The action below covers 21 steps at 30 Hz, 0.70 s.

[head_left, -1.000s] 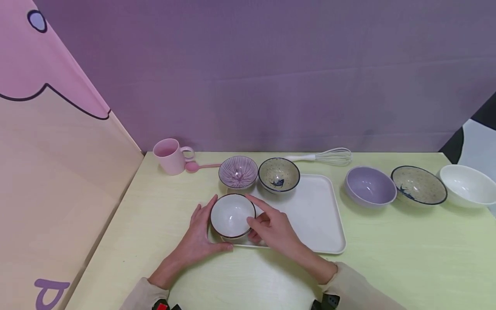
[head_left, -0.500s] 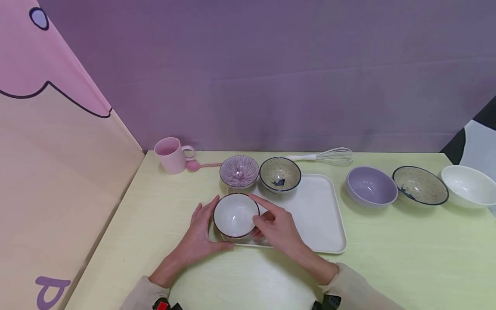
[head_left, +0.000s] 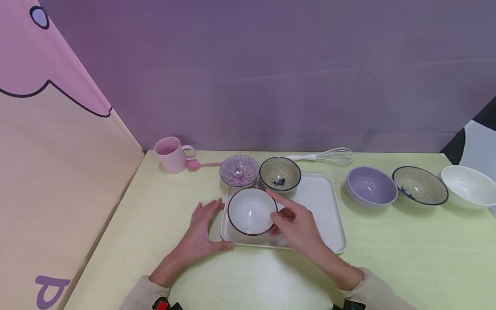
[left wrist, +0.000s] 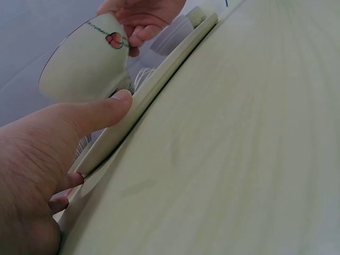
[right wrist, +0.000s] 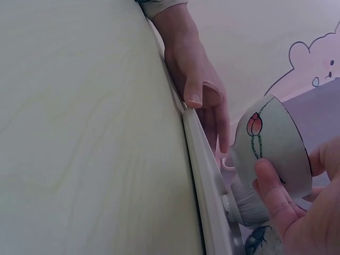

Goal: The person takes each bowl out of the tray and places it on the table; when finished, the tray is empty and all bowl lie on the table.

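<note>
A white bowl with a dark brown rim hangs over the left part of the white tray. My right hand pinches its right side between thumb and fingers. Red tulips and a green line decorate its outside, as the right wrist view shows on the bowl. Near the tray's front left corner, my left hand is spread, thumb at the front edge and fingers along the left side. At the tray's back stand a purple-striped bowl and a speckled bowl with a blue motif.
A pink mug and a pink spoon lie back left. Behind the tray is a white whisk. To the right, a purple bowl, a wide speckled bowl and a plain white bowl stand in a row.
My right hand has carried the white bowl rightward and slightly back, away from the left hand, and it looks larger. The left hand has stayed at the tray's corner.
</note>
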### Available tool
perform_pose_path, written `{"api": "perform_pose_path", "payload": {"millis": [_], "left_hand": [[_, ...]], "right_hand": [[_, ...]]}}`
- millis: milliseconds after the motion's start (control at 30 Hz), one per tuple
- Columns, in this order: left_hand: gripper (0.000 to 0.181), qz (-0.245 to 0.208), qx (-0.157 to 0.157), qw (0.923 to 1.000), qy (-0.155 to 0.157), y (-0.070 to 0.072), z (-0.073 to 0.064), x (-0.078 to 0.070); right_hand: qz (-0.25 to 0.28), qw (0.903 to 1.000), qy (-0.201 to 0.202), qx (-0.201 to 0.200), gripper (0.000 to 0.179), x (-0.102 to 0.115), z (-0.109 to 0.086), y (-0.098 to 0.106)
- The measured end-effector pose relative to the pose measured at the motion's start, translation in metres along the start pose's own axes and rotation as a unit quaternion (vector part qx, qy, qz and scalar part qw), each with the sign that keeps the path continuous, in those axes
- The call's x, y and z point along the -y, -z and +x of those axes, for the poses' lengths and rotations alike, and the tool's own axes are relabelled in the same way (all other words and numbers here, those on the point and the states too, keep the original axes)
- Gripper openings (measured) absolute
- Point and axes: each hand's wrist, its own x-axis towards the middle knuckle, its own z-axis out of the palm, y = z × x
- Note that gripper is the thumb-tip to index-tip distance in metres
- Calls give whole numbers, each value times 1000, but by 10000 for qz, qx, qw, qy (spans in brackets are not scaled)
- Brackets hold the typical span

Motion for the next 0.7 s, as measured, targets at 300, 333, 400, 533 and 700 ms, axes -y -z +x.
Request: {"api": "perform_pose_path", "payload": {"millis": [300, 333, 400, 533, 700], "left_hand": [[99, 198, 81, 9997, -74, -1, 1, 1], [96, 193, 80, 9998, -69, -1, 1, 2], [93, 198, 76, 9998, -67, -2, 1, 2], [91, 217, 74, 9997, -59, -2, 1, 2], [91, 199, 52, 9998, -49, -2, 1, 2]], "right_hand": [[-78, 9995, 187, -235, 60, -2, -9, 35], [-108, 9994, 209, -261, 60, -2, -10, 39], [-122, 9992, 221, -313, 60, -3, -12, 47], [-170, 9987, 231, -423, 61, -3, -17, 61], [-213, 9980, 187, -557, 60, -2, -23, 75]]}}
